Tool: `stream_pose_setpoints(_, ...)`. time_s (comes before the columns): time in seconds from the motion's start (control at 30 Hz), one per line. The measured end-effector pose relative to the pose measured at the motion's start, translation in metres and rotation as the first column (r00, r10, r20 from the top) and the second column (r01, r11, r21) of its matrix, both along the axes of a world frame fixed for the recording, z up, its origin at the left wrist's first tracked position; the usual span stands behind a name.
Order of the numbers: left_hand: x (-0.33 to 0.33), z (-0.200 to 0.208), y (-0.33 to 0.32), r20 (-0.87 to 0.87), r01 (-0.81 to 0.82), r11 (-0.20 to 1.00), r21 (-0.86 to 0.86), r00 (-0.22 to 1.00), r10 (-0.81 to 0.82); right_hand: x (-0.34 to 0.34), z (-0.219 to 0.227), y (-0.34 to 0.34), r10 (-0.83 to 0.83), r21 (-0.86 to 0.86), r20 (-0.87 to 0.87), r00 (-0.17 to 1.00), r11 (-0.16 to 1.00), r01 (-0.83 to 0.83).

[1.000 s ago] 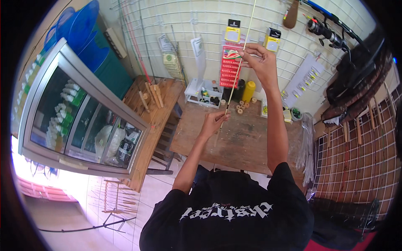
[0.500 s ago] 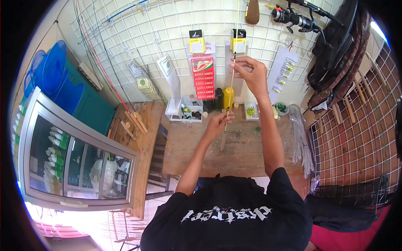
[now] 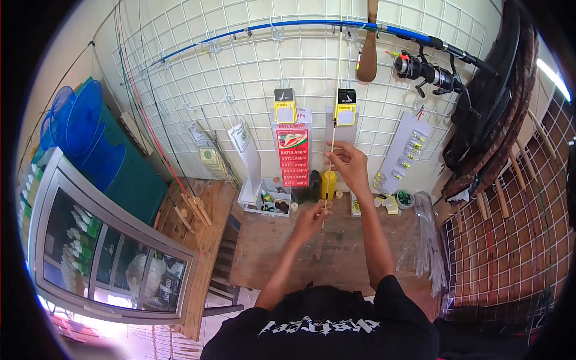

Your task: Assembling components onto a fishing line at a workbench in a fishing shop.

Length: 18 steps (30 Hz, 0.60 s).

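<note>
A thin fishing rod (image 3: 329, 183) stands nearly upright in front of me, its slender upper part running up past the top of the view. My left hand (image 3: 310, 221) grips it low down, just above the tabletop. Higher up, my right hand (image 3: 349, 163) pinches the shaft between thumb and fingers. The rod's lower end comes down over the wooden table (image 3: 273, 252). Behind the shaft stands a yellow bottle (image 3: 328, 185).
White wall mesh carries a blue rod (image 3: 270, 24) with a black reel (image 3: 423, 72), plus red packets (image 3: 293, 157). A white tray (image 3: 264, 204) and a small round tub (image 3: 405, 198) sit at the table's back. A glass cabinet (image 3: 114, 240) stands left.
The view has tilted upward, showing more of the wall. My right hand has come down along the rod, closer to my left hand. Both hands keep hold of it.
</note>
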State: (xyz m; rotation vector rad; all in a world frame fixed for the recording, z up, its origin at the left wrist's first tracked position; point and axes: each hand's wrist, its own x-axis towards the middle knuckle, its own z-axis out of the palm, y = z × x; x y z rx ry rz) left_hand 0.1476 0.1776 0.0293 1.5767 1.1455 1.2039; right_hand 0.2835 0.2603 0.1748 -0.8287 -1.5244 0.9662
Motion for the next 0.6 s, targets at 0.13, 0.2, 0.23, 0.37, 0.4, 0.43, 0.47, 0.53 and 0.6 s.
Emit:
stream_pose_setpoints(0.13, -0.001, -0.001, -0.002, -0.178, -0.053, 0.996, -0.066, 0.983, 0.041, 0.000, -0.013, -0.004, -0.001, -0.029, 0.004, 1.000, 1.000, 0.001)
stream_pose_setpoints(0.2, -0.001, -0.004, -0.002, -0.172, -0.056, 0.997, -0.056, 0.984, 0.045, -0.001, -0.015, -0.009, 0.005, -0.048, 0.025, 1.000, 0.999, -0.004)
stream_pose_setpoints(0.23, 0.000, -0.006, -0.002, -0.163, -0.056, 0.998, -0.036, 0.985, 0.049, -0.001, -0.016, -0.012, 0.009, -0.058, 0.048, 0.999, 0.998, -0.006)
stream_pose_setpoints(0.37, 0.005, -0.008, -0.005, -0.148, -0.061, 0.998, -0.027, 0.987, 0.056, 0.004, -0.027, -0.017, 0.011, -0.027, 0.099, 0.995, 1.000, -0.009)
stream_pose_setpoints(0.4, 0.008, -0.002, -0.008, -0.122, -0.058, 0.994, -0.087, 0.991, 0.047, 0.006, -0.031, -0.020, 0.011, -0.031, 0.098, 0.995, 0.999, -0.008)
stream_pose_setpoints(0.43, 0.009, 0.001, -0.009, -0.096, -0.054, 0.987, -0.148, 0.995, 0.040, 0.008, -0.035, -0.023, 0.012, -0.036, 0.098, 0.995, 0.999, -0.008)
stream_pose_setpoints(0.47, 0.010, -0.001, -0.008, -0.098, -0.052, 0.986, -0.161, 0.995, 0.037, 0.011, -0.042, -0.023, 0.012, -0.048, 0.096, 0.995, 0.999, -0.007)
stream_pose_setpoints(0.53, 0.007, -0.006, -0.013, -0.129, -0.106, 0.990, -0.090, 0.987, 0.094, 0.016, -0.062, -0.026, 0.034, -0.199, -0.121, 0.992, 0.978, -0.058)
stream_pose_setpoints(0.6, 0.006, -0.011, -0.017, -0.112, -0.108, 0.987, -0.119, 0.989, 0.095, 0.027, -0.092, -0.027, 0.011, -0.278, -0.073, 0.997, 0.960, -0.031)
